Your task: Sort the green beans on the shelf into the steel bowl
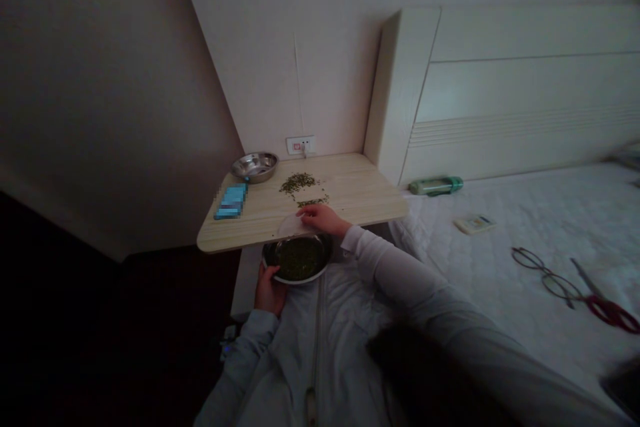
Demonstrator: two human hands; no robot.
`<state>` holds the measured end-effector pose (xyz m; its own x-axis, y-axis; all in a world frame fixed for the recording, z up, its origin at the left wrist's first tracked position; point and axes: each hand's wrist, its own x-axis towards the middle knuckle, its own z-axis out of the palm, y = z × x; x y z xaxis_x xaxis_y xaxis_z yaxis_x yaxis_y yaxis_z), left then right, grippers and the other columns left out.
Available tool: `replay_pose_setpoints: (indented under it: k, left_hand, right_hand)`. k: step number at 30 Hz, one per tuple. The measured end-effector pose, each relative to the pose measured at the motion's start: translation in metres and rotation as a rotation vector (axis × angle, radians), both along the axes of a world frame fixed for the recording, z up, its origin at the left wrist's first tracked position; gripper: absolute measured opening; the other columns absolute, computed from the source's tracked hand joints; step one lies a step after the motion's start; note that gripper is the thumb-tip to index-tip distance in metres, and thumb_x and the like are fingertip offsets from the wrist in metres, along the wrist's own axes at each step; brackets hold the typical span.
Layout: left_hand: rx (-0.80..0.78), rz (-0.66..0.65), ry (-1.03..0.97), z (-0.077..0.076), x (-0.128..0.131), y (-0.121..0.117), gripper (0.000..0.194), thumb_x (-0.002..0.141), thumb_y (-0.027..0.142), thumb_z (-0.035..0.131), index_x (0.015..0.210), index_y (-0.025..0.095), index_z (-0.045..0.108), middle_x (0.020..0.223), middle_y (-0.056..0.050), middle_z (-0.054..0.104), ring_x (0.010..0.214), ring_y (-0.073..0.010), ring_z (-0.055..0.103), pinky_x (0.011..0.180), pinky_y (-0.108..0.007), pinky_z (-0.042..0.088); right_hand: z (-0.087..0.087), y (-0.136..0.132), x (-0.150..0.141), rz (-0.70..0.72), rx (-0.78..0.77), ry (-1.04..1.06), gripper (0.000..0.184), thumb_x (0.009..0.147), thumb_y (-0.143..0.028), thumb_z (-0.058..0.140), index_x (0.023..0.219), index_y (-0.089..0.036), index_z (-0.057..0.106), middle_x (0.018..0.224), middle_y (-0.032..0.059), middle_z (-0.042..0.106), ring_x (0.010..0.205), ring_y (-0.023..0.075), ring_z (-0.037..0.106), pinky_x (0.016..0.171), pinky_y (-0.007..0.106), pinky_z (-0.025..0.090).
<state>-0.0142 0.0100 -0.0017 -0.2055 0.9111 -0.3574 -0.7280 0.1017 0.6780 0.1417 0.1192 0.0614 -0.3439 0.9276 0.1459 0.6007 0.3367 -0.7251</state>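
My left hand grips the left rim of a metal bowl, thumb over the edge. Small green bits, perhaps dried leaves or seeds, cover its bottom. The bowl is held against my body, just under the front edge of a wooden tabletop. Above it, my right hand is closed on a pale, flat, rounded piece, which lies at the tabletop's edge; its exact kind is unclear. Beyond my right fingers is a thin line of green bits, and a larger scattered patch lies farther back.
A second metal bowl stands at the tabletop's back left, near a phone with a blue screen. On the bed at right lie a green bottle, a pale handheld device, glasses and red-handled scissors.
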Motion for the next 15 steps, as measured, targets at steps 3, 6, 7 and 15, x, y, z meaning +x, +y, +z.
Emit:
replay_pose_setpoints:
  k: [3, 6, 7, 15]
  left_hand:
    - [0.003, 0.001, -0.002, 0.0, 0.0, 0.0, 0.028, 0.06, 0.005, 0.054, 0.08, 0.024, 0.06, 0.08, 0.002, 0.066, 0.08, -0.0165, 0.063, 0.076, -0.03, 0.049]
    - [-0.001, 0.0, -0.01, -0.001, 0.0, 0.0, 0.026, 0.06, 0.005, 0.055, 0.079, 0.024, 0.06, 0.079, 0.002, 0.066, 0.081, -0.0172, 0.063, 0.077, -0.031, 0.049]
    - [-0.004, 0.003, -0.014, -0.001, 0.0, 0.0, 0.026, 0.06, 0.005, 0.055, 0.078, 0.024, 0.06, 0.078, 0.002, 0.066, 0.081, -0.017, 0.063, 0.077, -0.032, 0.049]
    - [0.016, -0.012, -0.027, 0.0, -0.001, 0.0, 0.026, 0.062, 0.005, 0.053, 0.079, 0.023, 0.061, 0.076, 0.002, 0.067, 0.086, -0.0178, 0.063, 0.08, -0.032, 0.048]
  right_hand:
    - [0.0, -0.003, -0.002, 0.043, -0.031, 0.034, 0.027, 0.072, -0.016, 0.053, 0.095, -0.016, 0.067, 0.07, -0.002, 0.064, 0.061, 0.0087, 0.052, 0.06, 0.019, 0.039]
    - [0.001, -0.001, -0.005, 0.055, -0.06, 0.076, 0.029, 0.075, -0.014, 0.049, 0.098, -0.015, 0.065, 0.069, -0.0017, 0.064, 0.058, 0.0077, 0.051, 0.058, 0.019, 0.039]
    - [0.001, 0.0, -0.007, 0.049, -0.064, 0.09, 0.03, 0.076, -0.014, 0.047, 0.101, -0.014, 0.064, 0.071, -0.001, 0.065, 0.058, 0.0077, 0.051, 0.059, 0.019, 0.04]
    - [0.004, 0.003, -0.032, 0.075, -0.03, 0.136, 0.027, 0.073, -0.012, 0.053, 0.098, -0.014, 0.066, 0.077, 0.0012, 0.066, 0.07, 0.0106, 0.055, 0.07, 0.022, 0.04]
